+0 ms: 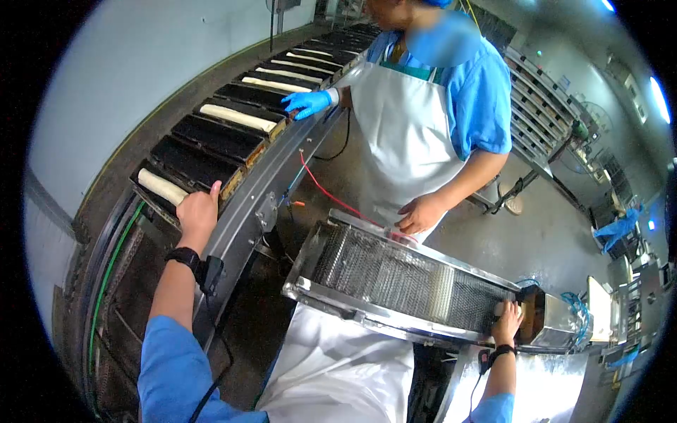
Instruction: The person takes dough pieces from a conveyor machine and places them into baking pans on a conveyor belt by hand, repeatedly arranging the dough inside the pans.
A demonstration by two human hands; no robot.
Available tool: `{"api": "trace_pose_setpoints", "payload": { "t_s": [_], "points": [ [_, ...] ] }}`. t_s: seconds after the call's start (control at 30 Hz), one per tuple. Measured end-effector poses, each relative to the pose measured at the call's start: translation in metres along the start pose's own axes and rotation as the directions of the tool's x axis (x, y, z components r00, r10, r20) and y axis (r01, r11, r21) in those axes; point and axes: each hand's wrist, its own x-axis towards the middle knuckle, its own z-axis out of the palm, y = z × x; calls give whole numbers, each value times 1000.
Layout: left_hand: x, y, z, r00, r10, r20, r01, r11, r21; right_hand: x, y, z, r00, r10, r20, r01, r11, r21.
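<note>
My left hand (199,213) is closed around the near end of a pale dough roll (161,186). That roll lies lengthwise in a black baking pan (194,162), the nearest one of a row, and my thumb points up beside the pan's end. My right hand (506,326) reaches to the right end of a wire-mesh conveyor (367,261), fingers curled over a pale piece of dough (500,309) that is mostly hidden. Another dough roll (441,290) lies across the mesh to the left of that hand.
A co-worker in a white apron (398,113) stands across the mesh conveyor, a blue-gloved hand (308,103) at the pans. Several pans farther along hold dough rolls (238,117). A metal rail (275,166) edges the pan line. A metal box (557,321) adjoins the mesh.
</note>
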Motion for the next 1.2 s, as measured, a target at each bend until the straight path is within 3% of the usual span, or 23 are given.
{"api": "trace_pose_setpoints", "payload": {
  "t_s": [0.07, 0.1, 0.2, 0.27, 0.33, 0.4, 0.47, 0.5, 0.53, 0.57, 0.6, 0.67, 0.8, 0.87, 0.93, 1.0, 1.13, 1.2],
  "points": [
    [-6, 1, -4, 1000, -22, -11, 23, 1000, 17, 5, 7, -16, 992, -17, 122, 36, 988, -150],
    [-7, -3, -2, 1000, -25, -13, 25, 1000, 17, 8, 15, 1, 999, -38, -12, 36, 989, -146],
    [-5, -16, 2, 997, -18, -79, 19, 1000, 7, 10, 4, -3, 997, -67, -32, 64, 995, -77],
    [-17, -22, -5, 989, 25, -147, -31, 999, -39, 0, -6, -11, 988, -133, -80, 124, 986, -112],
    [-28, -29, -8, 992, 13, -128, -17, 999, -30, -11, -19, -27, 991, -128, -22, 124, 980, -155],
    [-29, -34, -11, 994, 19, -110, -21, 1000, -14, -9, -19, -29, 991, -124, -46, 122, 992, -45],
    [-42, -38, -25, 997, 9, -79, -12, 999, -36, -2, -18, -38, 978, -191, -83, 207, 939, 274],
    [-49, -43, -24, 999, -20, -42, 18, 998, -53, 3, -21, -49, 975, -214, -65, 208, 761, 614],
    [-47, -46, -25, 999, -42, -17, 41, 996, -74, 17, -33, -68, 971, -226, -73, 174, 467, 867],
    [-52, -48, -27, 997, -80, 5, 80, 995, -60, 4, -59, -122, 973, -205, -110, 199, 490, 849],
    [-56, -51, -26, 996, -87, 16, 88, 994, -68, -4, -83, -170, 974, -217, -61, 124, 291, 949],
    [-61, -60, -21, 997, -77, -28, 76, 996, -39, -33, -139, -253, 955, -167, -245, 246, -13, 969],
    [-71, -72, -20, 1000, 12, 5, -12, 1000, -24, -66, -220, -342, 840, -437, -321, 145, -388, 910],
    [-78, -76, -23, 997, 77, 19, -79, 992, 97, -83, -264, -361, 718, -604, -346, -54, -544, 837],
    [-83, -77, -35, 992, 34, 123, -40, 998, 53, -99, -302, -358, 507, -722, -471, -246, -645, 723],
    [-86, -80, -35, 995, 13, 95, -12, 1000, -16, -117, -320, -360, 381, -770, -511, -202, -609, 767],
    [-89, -85, -34, 988, -2, 154, 1, 1000, 3, -130, -309, -340, 449, -790, -418, -150, -527, 836],
    [-89, -83, -35, 998, -11, 61, 11, 1000, -3, -120, -287, -310, 477, -811, -340, -258, -499, 827]
  ]
}}
